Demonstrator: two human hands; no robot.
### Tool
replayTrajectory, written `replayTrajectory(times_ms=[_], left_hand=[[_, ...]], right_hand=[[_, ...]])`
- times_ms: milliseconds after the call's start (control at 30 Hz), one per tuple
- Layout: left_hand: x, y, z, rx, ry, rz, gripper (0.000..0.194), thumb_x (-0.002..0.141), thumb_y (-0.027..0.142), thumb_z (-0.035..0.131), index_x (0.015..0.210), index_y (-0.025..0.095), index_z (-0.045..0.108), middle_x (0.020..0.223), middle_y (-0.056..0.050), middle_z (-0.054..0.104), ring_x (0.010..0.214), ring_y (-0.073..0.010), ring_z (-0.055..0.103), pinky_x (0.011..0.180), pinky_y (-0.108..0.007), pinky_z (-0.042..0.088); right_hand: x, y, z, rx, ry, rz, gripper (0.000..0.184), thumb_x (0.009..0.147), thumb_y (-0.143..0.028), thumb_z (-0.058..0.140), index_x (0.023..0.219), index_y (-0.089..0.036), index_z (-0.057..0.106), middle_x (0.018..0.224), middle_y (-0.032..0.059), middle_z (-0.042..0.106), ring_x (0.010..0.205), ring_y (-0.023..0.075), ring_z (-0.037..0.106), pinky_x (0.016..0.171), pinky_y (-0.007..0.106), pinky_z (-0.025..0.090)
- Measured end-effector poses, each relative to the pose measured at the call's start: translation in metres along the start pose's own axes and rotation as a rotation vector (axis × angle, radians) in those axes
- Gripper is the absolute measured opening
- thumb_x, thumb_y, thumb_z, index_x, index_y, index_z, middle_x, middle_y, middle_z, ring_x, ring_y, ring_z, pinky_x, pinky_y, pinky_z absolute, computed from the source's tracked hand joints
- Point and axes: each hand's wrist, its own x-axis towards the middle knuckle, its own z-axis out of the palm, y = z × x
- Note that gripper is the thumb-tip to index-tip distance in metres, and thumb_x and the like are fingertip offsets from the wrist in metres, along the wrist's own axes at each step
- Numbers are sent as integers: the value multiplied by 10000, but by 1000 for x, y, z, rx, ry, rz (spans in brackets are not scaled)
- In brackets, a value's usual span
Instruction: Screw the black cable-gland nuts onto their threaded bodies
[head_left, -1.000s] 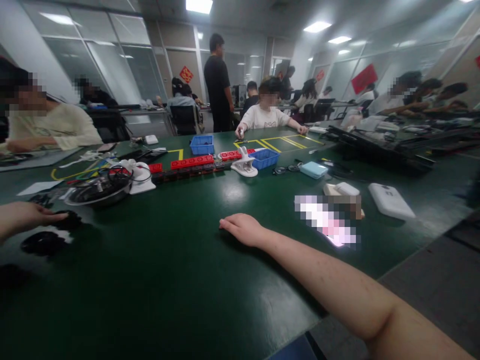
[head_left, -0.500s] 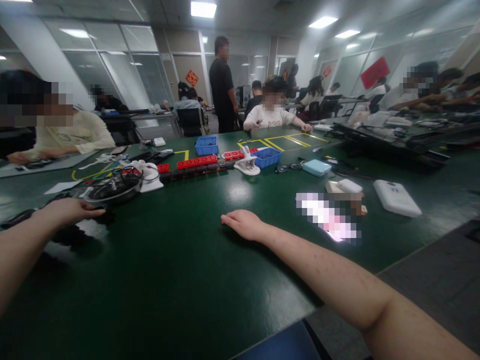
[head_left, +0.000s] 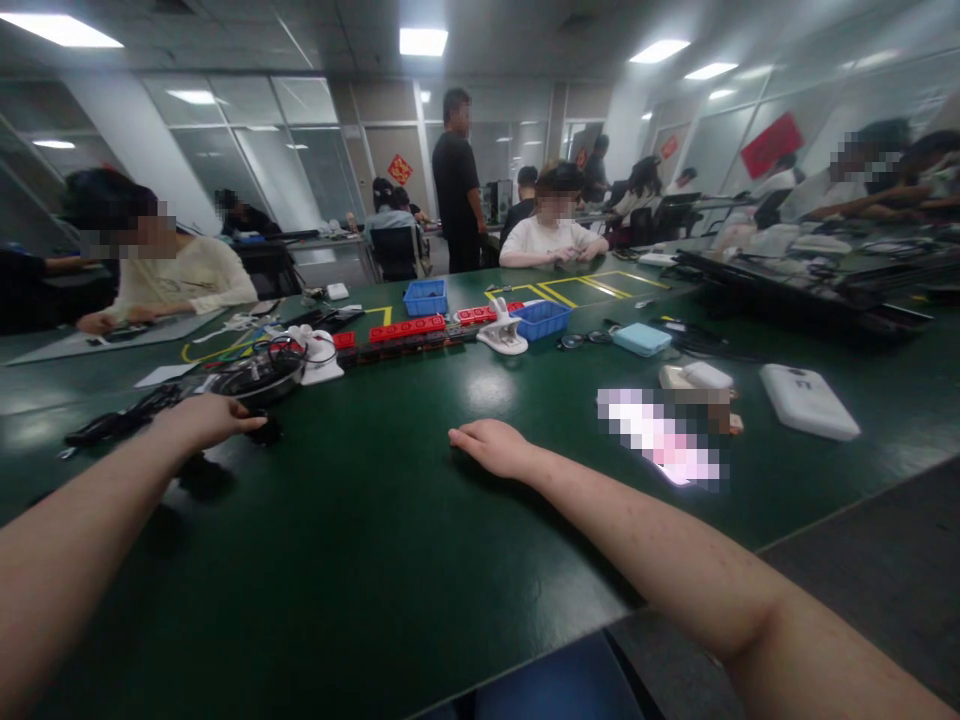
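My left hand [head_left: 206, 420] is closed, thumb and fingers pinching a small black item [head_left: 264, 430] over the left part of the green table [head_left: 390, 560]. The item's kind is unclear; more dark shapes under the hand are blurred. A bundle of black cables [head_left: 112, 425] lies beyond that wrist. Close by is a round metal bowl [head_left: 281, 385] filled with black cables. My right hand [head_left: 491, 447] rests on the tabletop, fingers curled in and thumb against them, with nothing seen in it. A phone with a lit, pixelated screen [head_left: 660, 437] lies to its right.
A red and black strip [head_left: 409, 330], white clamp stands [head_left: 504, 335], and blue bins [head_left: 426, 297] stand farther back. On the right are a light blue case [head_left: 641, 338], a white box [head_left: 810, 400] and dark panels [head_left: 810, 285]. A co-worker [head_left: 551, 240] sits opposite, another [head_left: 180, 275] at left.
My left hand has moved right with the black item, away from the cables at the far left. The view has shifted slightly; my right hand stays on the table.
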Motion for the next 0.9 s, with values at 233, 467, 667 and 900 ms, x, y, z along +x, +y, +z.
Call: replayTrajectory(times_ms=[233, 467, 667, 900], left_hand=[[-16, 25, -2, 78, -63, -37, 583, 688, 627, 490, 1003, 159, 637, 1055, -131, 616, 959, -303, 543, 714, -320, 418], [-34, 52, -4, 42, -61, 57, 546, 735, 592, 469, 1030, 155, 610, 1078, -108, 610, 957, -278, 551, 708, -299, 420], [-48, 87, -7, 44, -18, 126, 506, 736, 576, 477, 1007, 176, 623, 1049, -88, 628, 951, -267, 564, 695, -289, 424], [-59, 131, -8, 63, 65, 246, 462, 733, 560, 482, 951, 184, 638, 999, -81, 653, 929, -260, 583, 659, -279, 410]], right_hand=[[-1, -2, -2, -3, -1, 7, 547, 896, -515, 224, 895, -174, 652, 888, 66, 662, 786, 179, 595, 637, 249, 385], [-2, -5, -4, -5, -4, 8, 532, 898, -500, 233, 879, -172, 651, 855, 66, 658, 763, 179, 594, 621, 249, 382], [-2, -3, -3, -6, -5, 16, 529, 898, -501, 232, 897, -172, 646, 892, 71, 659, 796, 185, 593, 638, 251, 386], [0, 0, 0, -10, -7, 25, 525, 900, -502, 234, 919, -175, 644, 914, 65, 662, 810, 174, 592, 648, 238, 389]])
